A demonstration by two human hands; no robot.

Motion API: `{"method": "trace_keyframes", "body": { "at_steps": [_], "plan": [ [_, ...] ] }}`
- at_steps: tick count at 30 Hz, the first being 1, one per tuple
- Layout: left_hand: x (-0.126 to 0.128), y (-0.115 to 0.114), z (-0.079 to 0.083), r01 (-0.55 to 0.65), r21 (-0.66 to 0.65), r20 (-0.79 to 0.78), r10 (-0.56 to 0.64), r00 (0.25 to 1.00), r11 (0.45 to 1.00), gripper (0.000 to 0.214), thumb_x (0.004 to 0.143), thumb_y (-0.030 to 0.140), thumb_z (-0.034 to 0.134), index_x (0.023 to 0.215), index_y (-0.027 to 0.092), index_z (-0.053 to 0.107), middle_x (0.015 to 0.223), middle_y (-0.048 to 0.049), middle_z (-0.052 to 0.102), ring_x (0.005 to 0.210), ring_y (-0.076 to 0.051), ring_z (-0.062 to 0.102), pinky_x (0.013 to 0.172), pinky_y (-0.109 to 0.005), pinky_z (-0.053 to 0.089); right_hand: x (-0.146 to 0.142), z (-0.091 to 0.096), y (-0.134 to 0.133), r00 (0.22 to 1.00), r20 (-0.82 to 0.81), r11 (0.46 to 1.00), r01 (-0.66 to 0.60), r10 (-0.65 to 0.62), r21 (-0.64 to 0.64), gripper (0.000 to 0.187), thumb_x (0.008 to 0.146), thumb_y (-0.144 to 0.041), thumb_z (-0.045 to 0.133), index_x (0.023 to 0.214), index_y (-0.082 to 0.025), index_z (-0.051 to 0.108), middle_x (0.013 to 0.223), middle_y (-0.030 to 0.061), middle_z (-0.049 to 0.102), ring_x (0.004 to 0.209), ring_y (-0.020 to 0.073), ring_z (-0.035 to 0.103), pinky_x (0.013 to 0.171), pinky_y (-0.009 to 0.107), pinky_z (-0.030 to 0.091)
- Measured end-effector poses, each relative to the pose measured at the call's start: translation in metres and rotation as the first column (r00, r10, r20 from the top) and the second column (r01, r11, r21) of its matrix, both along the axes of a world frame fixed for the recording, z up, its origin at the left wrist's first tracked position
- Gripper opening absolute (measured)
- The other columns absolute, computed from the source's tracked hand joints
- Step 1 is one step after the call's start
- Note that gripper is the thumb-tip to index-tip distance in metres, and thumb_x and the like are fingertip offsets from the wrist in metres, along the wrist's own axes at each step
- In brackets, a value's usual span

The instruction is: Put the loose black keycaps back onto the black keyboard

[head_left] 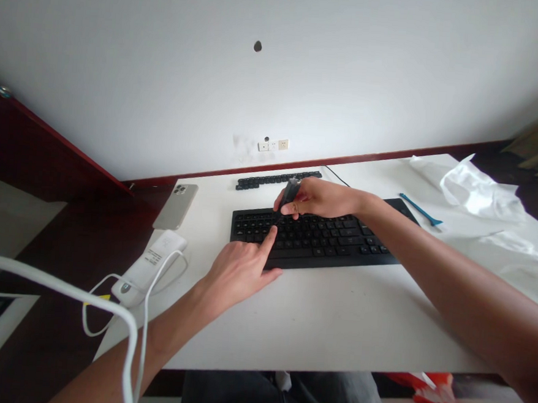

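A black keyboard (302,253) lies on the white table in front of me. My right hand (313,197) is closed around a slim dark tool (288,193), held steeply over the keyboard's left half. The tool's lower end meets the keys near my left index fingertip; its exact kind is not clear. My left hand (241,267) has its index finger stretched onto the keys and its thumb out along the keyboard's front edge, holding nothing. Behind the keyboard, several loose black keycaps (277,180) are set out in rows.
At the left, a phone (176,206) lies beside a white power strip (151,264) with white cables (125,314). To the right are a blue brush-like tool (420,209) and crumpled clear plastic bags (477,188). A white wall (277,85) stands behind the table (316,321).
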State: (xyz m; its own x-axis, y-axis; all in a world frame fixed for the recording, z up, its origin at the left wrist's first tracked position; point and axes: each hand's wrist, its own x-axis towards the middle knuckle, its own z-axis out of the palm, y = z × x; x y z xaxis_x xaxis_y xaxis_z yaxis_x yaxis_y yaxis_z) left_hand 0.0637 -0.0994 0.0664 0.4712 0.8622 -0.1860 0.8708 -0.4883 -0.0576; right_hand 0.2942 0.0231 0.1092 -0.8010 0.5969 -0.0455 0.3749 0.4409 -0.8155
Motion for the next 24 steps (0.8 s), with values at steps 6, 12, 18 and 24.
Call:
{"method": "trace_keyframes", "body": {
  "at_steps": [6,12,18,24],
  "plan": [
    [0.0,0.0,0.0,0.003,0.006,0.01,-0.003,1.0,1.0,0.086,0.098,0.058,0.054,0.166,0.016,0.022,0.097,-0.0109,0.078,0.086,-0.029,0.075,0.071,-0.035,0.052,0.02,-0.021,0.023,0.996,-0.064,0.978,-0.066,0.054,-0.197,0.052,0.09,-0.056,0.069,0.124,-0.016,0.072,0.102,0.0089,0.075,0.086,0.0197,0.069,0.078,0.032,0.054],
    [0.0,0.0,0.0,0.0,-0.002,0.016,0.0,1.0,1.0,0.087,0.098,0.058,0.055,0.166,0.015,0.022,0.098,-0.0108,0.078,0.086,-0.029,0.075,0.07,-0.035,0.053,0.016,-0.028,0.025,0.998,-0.069,0.977,-0.002,-0.013,-0.212,0.053,0.09,-0.058,0.068,0.122,-0.015,0.072,0.101,0.0097,0.074,0.087,0.0209,0.069,0.075,0.032,0.054],
    [0.0,0.0,-0.001,0.002,0.001,0.014,-0.002,1.0,1.0,0.087,0.098,0.058,0.056,0.166,0.014,0.023,0.099,-0.0119,0.078,0.086,-0.029,0.075,0.072,-0.035,0.053,-0.013,-0.005,-0.008,0.983,0.043,0.971,0.168,-0.177,0.171,0.041,0.098,-0.053,0.059,0.101,-0.015,0.074,0.082,0.007,0.073,0.073,0.0192,0.066,0.067,0.031,0.046],
    [0.001,0.0,0.0,-0.001,-0.008,0.013,0.001,1.0,1.0,0.086,0.098,0.057,0.056,0.166,0.014,0.023,0.102,-0.0134,0.078,0.089,-0.031,0.075,0.073,-0.037,0.054,-0.032,-0.007,-0.023,0.955,0.039,0.841,0.239,-0.293,0.485,0.045,0.099,-0.054,0.058,0.073,-0.017,0.063,0.066,0.0063,0.065,0.059,0.0177,0.053,0.06,0.032,0.034]
  ]
}}
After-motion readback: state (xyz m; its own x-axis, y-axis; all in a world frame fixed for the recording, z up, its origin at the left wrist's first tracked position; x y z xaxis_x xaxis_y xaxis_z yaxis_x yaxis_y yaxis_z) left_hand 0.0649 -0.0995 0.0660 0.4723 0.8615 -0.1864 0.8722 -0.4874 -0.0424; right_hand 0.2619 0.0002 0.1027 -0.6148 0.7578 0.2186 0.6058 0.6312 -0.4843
